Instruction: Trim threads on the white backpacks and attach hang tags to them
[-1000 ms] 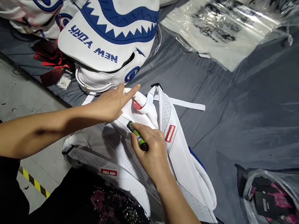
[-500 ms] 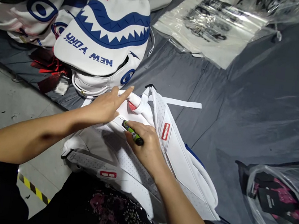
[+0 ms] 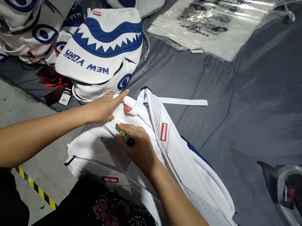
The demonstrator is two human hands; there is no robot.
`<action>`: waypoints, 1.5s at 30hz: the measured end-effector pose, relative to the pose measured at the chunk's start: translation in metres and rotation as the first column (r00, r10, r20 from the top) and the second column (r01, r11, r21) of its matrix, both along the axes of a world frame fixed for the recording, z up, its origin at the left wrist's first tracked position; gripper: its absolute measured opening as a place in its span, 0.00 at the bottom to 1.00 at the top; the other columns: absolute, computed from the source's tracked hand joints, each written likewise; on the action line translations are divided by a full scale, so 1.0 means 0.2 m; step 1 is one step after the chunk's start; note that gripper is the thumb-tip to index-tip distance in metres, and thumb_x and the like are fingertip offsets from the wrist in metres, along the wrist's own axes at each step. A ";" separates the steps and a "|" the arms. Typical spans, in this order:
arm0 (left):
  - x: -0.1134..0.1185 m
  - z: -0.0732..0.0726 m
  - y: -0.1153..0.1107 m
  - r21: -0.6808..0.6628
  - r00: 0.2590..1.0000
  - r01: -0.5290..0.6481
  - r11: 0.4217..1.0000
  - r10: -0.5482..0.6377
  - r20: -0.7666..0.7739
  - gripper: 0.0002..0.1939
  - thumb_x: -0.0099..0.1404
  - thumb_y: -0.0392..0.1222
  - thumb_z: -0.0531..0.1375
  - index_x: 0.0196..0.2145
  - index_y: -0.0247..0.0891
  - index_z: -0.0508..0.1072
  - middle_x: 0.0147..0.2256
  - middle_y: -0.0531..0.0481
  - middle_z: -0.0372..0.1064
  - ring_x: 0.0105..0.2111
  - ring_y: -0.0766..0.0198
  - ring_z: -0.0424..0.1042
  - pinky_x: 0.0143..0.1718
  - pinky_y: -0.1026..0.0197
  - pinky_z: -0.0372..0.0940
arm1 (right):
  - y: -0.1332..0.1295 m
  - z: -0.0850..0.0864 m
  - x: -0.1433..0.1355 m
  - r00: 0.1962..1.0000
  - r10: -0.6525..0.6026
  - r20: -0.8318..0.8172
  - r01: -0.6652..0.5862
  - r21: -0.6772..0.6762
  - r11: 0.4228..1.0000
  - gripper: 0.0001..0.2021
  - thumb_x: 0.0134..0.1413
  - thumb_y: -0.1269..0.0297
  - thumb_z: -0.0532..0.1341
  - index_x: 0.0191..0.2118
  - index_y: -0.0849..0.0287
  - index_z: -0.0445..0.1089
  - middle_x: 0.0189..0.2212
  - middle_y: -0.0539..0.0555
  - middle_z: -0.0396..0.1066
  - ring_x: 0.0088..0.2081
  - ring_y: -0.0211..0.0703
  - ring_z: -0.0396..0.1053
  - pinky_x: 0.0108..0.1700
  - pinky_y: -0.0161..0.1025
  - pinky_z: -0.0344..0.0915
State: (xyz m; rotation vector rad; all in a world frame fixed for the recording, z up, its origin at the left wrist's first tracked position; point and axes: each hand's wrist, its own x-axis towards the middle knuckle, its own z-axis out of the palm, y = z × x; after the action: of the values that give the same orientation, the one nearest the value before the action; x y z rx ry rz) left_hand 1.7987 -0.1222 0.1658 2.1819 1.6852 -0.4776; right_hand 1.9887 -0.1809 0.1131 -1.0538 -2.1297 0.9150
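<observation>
A white backpack [image 3: 182, 168] lies with its padded straps facing up, a red label on each strap. My left hand [image 3: 103, 108] rests on its upper part, index finger stretched out and thumb apart, pressing the white fabric by the carry handle [image 3: 135, 108]. In my right hand [image 3: 138, 146] is a green marker [image 3: 124, 134] with a black end. Its tip points at the fabric just below my left thumb; whether it touches cannot be made out.
Beyond my hands sits another white backpack [image 3: 101, 48] with a blue shark mouth. More such bags [image 3: 18, 1] are piled at the left, with red tags [image 3: 54, 82] nearby. Clear plastic bags [image 3: 206, 24] lie at the back. A grey cloth [image 3: 250, 114] covers the table.
The view has shifted, so the far bags appear lower. Both hands stay at the backpack's top, with the marker still in the right hand near the left thumb.
</observation>
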 end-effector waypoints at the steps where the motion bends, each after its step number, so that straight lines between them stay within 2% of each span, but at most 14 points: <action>1: 0.00 0.00 0.00 0.005 1.000 -0.005 1.000 0.005 0.003 0.54 0.64 0.42 0.62 0.71 0.51 0.25 0.55 0.39 0.57 0.48 0.49 0.74 0.42 0.59 0.66 | 0.01 0.01 0.00 1.000 0.004 0.002 -0.004 -0.004 1.000 0.07 0.58 0.70 0.62 0.42 0.56 0.75 0.43 0.56 0.79 0.44 0.50 0.77 0.49 0.46 0.68; 4: 0.00 0.01 0.01 -0.021 1.000 -0.005 1.000 0.005 0.000 0.56 0.64 0.43 0.63 0.70 0.50 0.23 0.57 0.37 0.56 0.50 0.47 0.73 0.43 0.58 0.66 | 0.03 0.01 -0.01 0.998 0.045 -0.031 -0.046 -0.005 0.999 0.07 0.59 0.70 0.59 0.41 0.57 0.75 0.42 0.56 0.79 0.43 0.49 0.76 0.47 0.45 0.68; 6: 0.01 0.02 0.02 -0.069 1.000 -0.001 0.998 -0.001 -0.029 0.61 0.62 0.46 0.66 0.70 0.48 0.19 0.59 0.34 0.54 0.52 0.45 0.71 0.44 0.58 0.66 | 0.04 0.01 -0.01 0.996 0.069 -0.062 -0.069 -0.001 0.998 0.08 0.61 0.69 0.58 0.41 0.57 0.74 0.41 0.56 0.79 0.42 0.47 0.76 0.46 0.44 0.69; 9: 0.04 0.03 0.03 -0.096 0.993 -0.001 0.995 -0.011 -0.116 0.67 0.58 0.49 0.69 0.69 0.46 0.15 0.60 0.30 0.52 0.51 0.41 0.71 0.43 0.56 0.67 | 0.05 -0.02 -0.01 0.998 0.020 -0.055 -0.018 0.023 1.000 0.08 0.62 0.67 0.57 0.41 0.56 0.75 0.41 0.56 0.78 0.43 0.48 0.76 0.48 0.46 0.69; 13: 0.07 0.01 0.04 -0.081 0.980 -0.005 0.997 -0.011 -0.198 0.67 0.58 0.48 0.68 0.69 0.44 0.15 0.60 0.27 0.52 0.50 0.41 0.72 0.41 0.56 0.67 | 0.03 -0.05 -0.01 0.998 -0.010 -0.062 0.013 0.042 0.999 0.10 0.61 0.66 0.59 0.45 0.56 0.75 0.44 0.57 0.78 0.45 0.50 0.76 0.50 0.50 0.69; 16: 0.05 0.02 0.04 -0.106 0.988 0.002 0.994 -0.018 -0.150 0.65 0.59 0.44 0.67 0.69 0.45 0.15 0.61 0.28 0.51 0.49 0.43 0.73 0.41 0.57 0.67 | 0.03 -0.05 0.00 0.996 -0.002 -0.094 0.005 0.031 1.000 0.11 0.61 0.67 0.60 0.47 0.55 0.75 0.46 0.57 0.78 0.47 0.51 0.76 0.50 0.51 0.70; 20: 0.02 0.03 0.05 -0.150 0.999 0.005 0.989 -0.013 -0.052 0.60 0.60 0.42 0.64 0.70 0.48 0.18 0.63 0.31 0.49 0.52 0.46 0.72 0.45 0.58 0.67 | 0.03 -0.01 0.02 0.998 0.004 -0.070 -0.003 0.004 1.000 0.09 0.60 0.69 0.60 0.43 0.56 0.76 0.42 0.56 0.79 0.45 0.50 0.76 0.49 0.49 0.71; 25: 0.00 0.03 0.05 -0.136 1.000 0.013 0.991 -0.015 -0.019 0.56 0.63 0.40 0.61 0.70 0.49 0.21 0.60 0.35 0.53 0.52 0.48 0.72 0.45 0.58 0.67 | 0.03 0.01 0.02 0.999 0.002 -0.040 -0.004 -0.033 0.999 0.07 0.58 0.69 0.61 0.40 0.55 0.76 0.40 0.54 0.79 0.42 0.48 0.76 0.48 0.48 0.71; 29: -0.01 0.01 0.04 -0.094 1.000 0.014 0.996 -0.015 -0.010 0.54 0.63 0.38 0.60 0.71 0.48 0.24 0.59 0.35 0.54 0.51 0.49 0.72 0.44 0.58 0.66 | 0.06 0.01 0.00 0.990 0.025 -0.140 -0.037 -0.089 0.995 0.08 0.59 0.69 0.60 0.40 0.55 0.77 0.40 0.53 0.79 0.42 0.47 0.77 0.47 0.46 0.73; 33: -0.03 -0.02 0.04 -0.086 0.999 0.004 0.996 -0.001 0.040 0.55 0.63 0.38 0.60 0.71 0.50 0.22 0.58 0.36 0.56 0.48 0.50 0.74 0.44 0.58 0.66 | 0.10 0.02 -0.05 0.968 0.075 -0.241 -0.118 -0.169 0.979 0.11 0.58 0.70 0.62 0.45 0.56 0.77 0.44 0.53 0.79 0.44 0.45 0.77 0.48 0.42 0.73; 35: -0.04 -0.02 0.04 -0.095 0.997 -0.020 0.995 0.027 0.068 0.55 0.63 0.37 0.61 0.70 0.51 0.22 0.59 0.36 0.55 0.49 0.50 0.73 0.44 0.58 0.65 | 0.12 0.02 -0.07 0.969 0.099 -0.225 -0.141 -0.179 0.974 0.11 0.58 0.71 0.62 0.45 0.57 0.77 0.43 0.53 0.79 0.43 0.45 0.78 0.47 0.41 0.73; 38: -0.05 -0.03 0.04 -0.113 0.992 -0.044 0.993 0.057 0.114 0.56 0.63 0.36 0.61 0.70 0.52 0.21 0.61 0.35 0.53 0.51 0.49 0.72 0.46 0.57 0.64 | 0.11 0.01 -0.07 0.989 0.057 -0.135 -0.078 -0.153 0.985 0.10 0.58 0.70 0.61 0.44 0.59 0.78 0.38 0.54 0.80 0.39 0.47 0.78 0.45 0.42 0.73; 41: -0.05 -0.04 0.04 -0.121 0.989 -0.048 0.992 0.063 0.131 0.56 0.63 0.34 0.61 0.70 0.52 0.21 0.62 0.34 0.51 0.54 0.47 0.70 0.48 0.57 0.64 | 0.10 0.00 -0.07 0.994 0.010 -0.106 -0.024 -0.134 0.991 0.11 0.57 0.68 0.62 0.44 0.58 0.78 0.39 0.54 0.80 0.39 0.48 0.78 0.45 0.43 0.74; 45: -0.05 -0.05 0.04 -0.120 0.990 -0.056 0.991 0.071 0.125 0.56 0.63 0.33 0.61 0.70 0.52 0.21 0.63 0.34 0.50 0.54 0.46 0.70 0.46 0.58 0.64 | 0.09 0.01 -0.07 0.996 0.026 -0.084 -0.038 -0.155 0.987 0.11 0.57 0.68 0.61 0.44 0.58 0.79 0.39 0.54 0.80 0.39 0.48 0.78 0.44 0.42 0.73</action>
State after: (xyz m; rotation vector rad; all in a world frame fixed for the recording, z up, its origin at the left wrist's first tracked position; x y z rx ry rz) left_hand 1.7885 -0.1149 0.1567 2.0247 1.6120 -0.3984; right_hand 1.9740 -0.1620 0.1159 -1.0418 -2.0393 1.1368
